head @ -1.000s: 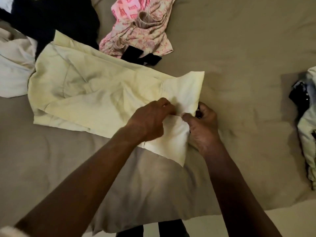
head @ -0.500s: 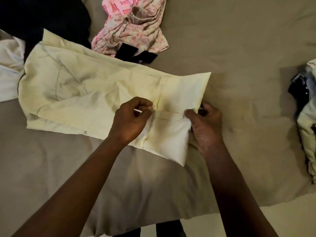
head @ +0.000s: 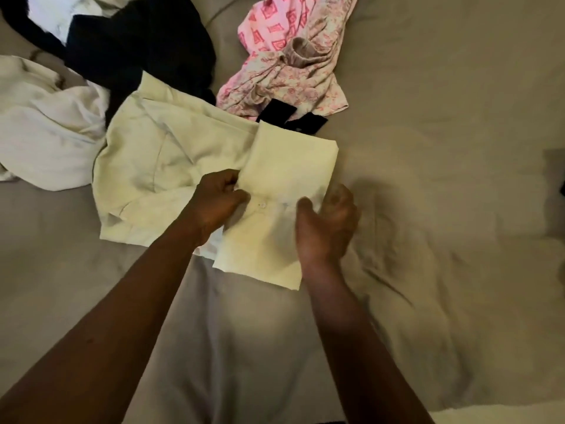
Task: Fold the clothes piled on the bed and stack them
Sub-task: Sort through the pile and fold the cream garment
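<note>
L hand (head: 218, 203) grips cream shirt (head: 159, 166), R hand (head: 328, 228) thumb atop.

Loose clothes (head: 171, 160) on taupe bed (head: 443, 228)

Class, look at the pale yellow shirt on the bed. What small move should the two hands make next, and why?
Probably fold the near end of the shirt over onto its spread body. The left hand pinches it beside a button, the right hand holds its right edge, and this narrow end juts toward the person on the bed.
</note>
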Demonstrator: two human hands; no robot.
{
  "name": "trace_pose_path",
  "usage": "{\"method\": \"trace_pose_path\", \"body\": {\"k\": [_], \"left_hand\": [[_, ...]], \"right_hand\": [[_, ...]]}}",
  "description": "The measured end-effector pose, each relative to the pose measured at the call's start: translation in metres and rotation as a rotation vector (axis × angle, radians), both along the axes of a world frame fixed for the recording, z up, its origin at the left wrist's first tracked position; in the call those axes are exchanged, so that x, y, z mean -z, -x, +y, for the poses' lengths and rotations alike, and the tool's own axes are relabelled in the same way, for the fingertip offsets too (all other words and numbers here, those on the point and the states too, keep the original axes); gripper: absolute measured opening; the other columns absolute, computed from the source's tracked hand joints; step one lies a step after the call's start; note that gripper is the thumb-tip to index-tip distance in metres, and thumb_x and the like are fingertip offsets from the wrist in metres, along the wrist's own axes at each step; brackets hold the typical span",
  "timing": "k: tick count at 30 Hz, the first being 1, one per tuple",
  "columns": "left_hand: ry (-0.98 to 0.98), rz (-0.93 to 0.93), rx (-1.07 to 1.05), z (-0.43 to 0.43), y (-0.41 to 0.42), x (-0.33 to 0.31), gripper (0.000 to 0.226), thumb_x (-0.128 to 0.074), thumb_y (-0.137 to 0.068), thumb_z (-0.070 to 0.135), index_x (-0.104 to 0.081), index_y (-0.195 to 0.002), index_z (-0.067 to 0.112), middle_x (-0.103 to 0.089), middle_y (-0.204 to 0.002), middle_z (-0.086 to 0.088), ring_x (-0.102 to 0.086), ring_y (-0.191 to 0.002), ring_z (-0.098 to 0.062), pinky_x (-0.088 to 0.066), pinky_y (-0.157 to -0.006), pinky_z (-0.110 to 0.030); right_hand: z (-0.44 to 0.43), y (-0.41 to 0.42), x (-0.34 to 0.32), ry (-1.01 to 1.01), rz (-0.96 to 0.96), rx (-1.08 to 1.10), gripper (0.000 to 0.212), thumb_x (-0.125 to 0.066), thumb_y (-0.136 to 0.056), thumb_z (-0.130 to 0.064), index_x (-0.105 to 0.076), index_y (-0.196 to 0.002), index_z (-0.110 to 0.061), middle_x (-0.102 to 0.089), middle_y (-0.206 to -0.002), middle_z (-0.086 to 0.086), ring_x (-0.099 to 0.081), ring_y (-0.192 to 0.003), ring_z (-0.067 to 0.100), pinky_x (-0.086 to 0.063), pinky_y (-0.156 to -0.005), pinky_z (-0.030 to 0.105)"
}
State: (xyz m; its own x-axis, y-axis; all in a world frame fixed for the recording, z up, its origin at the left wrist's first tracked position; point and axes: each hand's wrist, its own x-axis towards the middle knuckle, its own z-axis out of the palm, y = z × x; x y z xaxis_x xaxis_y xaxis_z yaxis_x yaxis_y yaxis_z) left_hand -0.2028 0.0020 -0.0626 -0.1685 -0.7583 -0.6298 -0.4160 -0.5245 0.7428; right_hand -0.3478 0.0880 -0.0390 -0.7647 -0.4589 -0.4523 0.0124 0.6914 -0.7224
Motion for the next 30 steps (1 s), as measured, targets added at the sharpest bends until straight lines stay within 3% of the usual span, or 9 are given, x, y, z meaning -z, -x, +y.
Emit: {"method": "trace_pose_path", "body": {"k": [4,6,9,12,15,17,22,26,30], "left_hand": [[0.328,-0.148,0.131,0.013,-0.004,0.005,0.041,-0.067,-0.090,0.016,-0.064,-0.128,0.029,-0.072,-0.113,0.017,-0.067,-0.103,-0.006,-0.055,-0.098,-0.038],[0.485,-0.322,0.129,0.024,-0.005,0.005,0.049,-0.068,-0.093,0.019,-0.055,-0.140,0.026,-0.063,-0.127,0.009,-0.062,-0.107,-0.011,-0.053,-0.095,-0.037],[0.755,-0.503,0.169,0.045,0.002,-0.003,0.045,-0.068,-0.093,0.024,-0.057,-0.137,0.021,-0.055,-0.128,-0.002,-0.056,-0.110,-0.021,-0.050,-0.087,-0.036],[0.507,-0.174,0.171,0.054,0.013,-0.015,0.043,-0.071,-0.093,0.040,-0.062,-0.133,0.026,-0.064,-0.119,0.011,-0.062,-0.099,-0.002,-0.053,-0.085,-0.023],[0.088,0.182,0.058,0.040,0.009,-0.035,0.061,-0.067,-0.084,0.067,-0.063,-0.134,0.032,-0.072,-0.120,0.011,-0.067,-0.110,-0.002,-0.054,-0.097,-0.027],[0.026,0.293,0.023,0.021,-0.005,-0.047,0.046,-0.070,-0.092,0.053,-0.068,-0.128,0.024,-0.076,-0.115,0.002,-0.073,-0.108,-0.013,-0.059,-0.091,-0.034],[0.095,0.170,0.060,-0.025,-0.059,-0.067,0.025,-0.071,-0.092,0.004,-0.072,-0.115,0.013,-0.079,-0.101,-0.008,-0.076,-0.093,-0.020,-0.061,-0.080,-0.033],[0.058,0.105,-0.043,-0.063,-0.114,-0.062,0.030,-0.066,-0.088,-0.006,-0.075,-0.108,0.014,-0.079,-0.101,-0.005,-0.074,-0.096,-0.022,-0.060,-0.085,-0.034],[0.100,-0.066,-0.198,-0.084,-0.157,-0.039,0.029,-0.070,-0.077,0.004,-0.078,-0.092,0.028,-0.079,-0.093,-0.002,-0.072,-0.087,-0.022,-0.057,-0.085,-0.040]], "right_hand": [[0.009,0.021,0.020,-0.095,-0.181,-0.010,0.044,-0.082,-0.067,-0.041,-0.062,-0.104,-0.027,-0.071,-0.096,-0.006,-0.070,-0.092,0.021,-0.058,-0.090,0.049],[0.010,0.023,0.025,-0.080,-0.254,-0.037,0.051,-0.083,-0.061,-0.045,-0.064,-0.105,-0.029,-0.075,-0.095,-0.008,-0.073,-0.091,0.016,-0.061,-0.089,0.048],[0.006,0.026,0.025,0.012,-0.409,-0.006,0.045,-0.090,-0.068,-0.023,-0.068,-0.107,-0.028,-0.078,-0.099,-0.002,-0.076,-0.092,0.023,-0.064,-0.083,0.045],[0.000,0.024,0.012,0.148,-0.486,-0.014,0.024,-0.080,-0.083,-0.001,-0.074,-0.104,-0.010,-0.078,-0.099,0.013,-0.075,-0.094,0.038,-0.063,-0.083,0.053],[-0.015,0.000,-0.007,0.316,-0.558,-0.131,0.026,-0.072,-0.095,-0.026,-0.074,-0.109,-0.004,-0.074,-0.106,0.024,-0.072,-0.101,0.042,-0.059,-0.090,0.057],[-0.027,-0.020,-0.021,0.365,-0.658,-0.199,0.044,-0.061,-0.095,-0.044,-0.073,-0.113,-0.006,-0.072,-0.111,0.026,-0.071,-0.102,0.036,-0.060,-0.088,0.049],[-0.055,-0.067,-0.042,0.481,-0.884,-0.250,0.045,-0.052,-0.098,-0.038,-0.064,-0.128,-0.008,-0.070,-0.109,0.013,-0.068,-0.105,0.025,-0.059,-0.089,0.035],[-0.069,-0.102,-0.027,0.453,-0.374,-0.114,0.011,-0.063,-0.095,-0.023,-0.073,-0.100,-0.023,-0.075,-0.096,0.006,-0.072,-0.085,0.023,-0.060,-0.077,0.040],[-0.076,-0.105,0.012,0.177,-0.338,-0.063,0.038,-0.074,-0.083,-0.022,-0.068,-0.119,-0.019,-0.071,-0.104,0.001,-0.069,-0.093,0.014,-0.057,-0.085,0.040]]}}
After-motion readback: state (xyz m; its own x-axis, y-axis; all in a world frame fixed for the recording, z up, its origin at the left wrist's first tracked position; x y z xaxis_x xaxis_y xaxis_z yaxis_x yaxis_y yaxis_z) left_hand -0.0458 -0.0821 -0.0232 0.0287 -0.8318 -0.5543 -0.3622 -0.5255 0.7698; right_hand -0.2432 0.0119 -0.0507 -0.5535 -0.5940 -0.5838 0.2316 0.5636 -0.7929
